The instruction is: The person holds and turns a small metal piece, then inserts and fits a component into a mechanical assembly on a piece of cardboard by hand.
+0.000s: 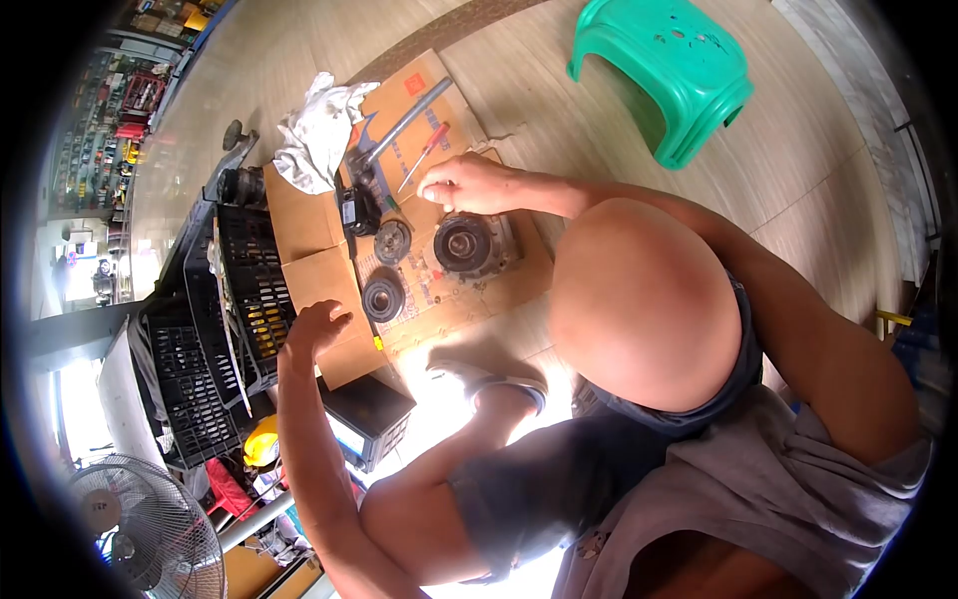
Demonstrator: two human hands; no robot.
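Observation:
My right hand (467, 185) hovers over a flattened cardboard sheet (329, 280), its fingers loosely bent and the thumb apart from them. Just below it sits a metal part with a black ringed pulley (462, 244). A screwdriver (427, 155) with a red handle lies beyond the fingertips. My left hand (319, 327) is over the cardboard's near left side, fingers slightly curled and apart, with nothing visible in them. Between the hands lie a dark grooved ring (383, 299) and a round metal disc (392, 242). A black tool (359, 210) and a long metal bar (404, 122) rest behind these.
A crumpled white cloth (317, 132) lies on the cardboard's far left corner. Black plastic crates (249, 280) stand on the left, above a fan (145, 529). A green stool (669, 60) is at the upper right. A black box (369, 414) sits near my left forearm.

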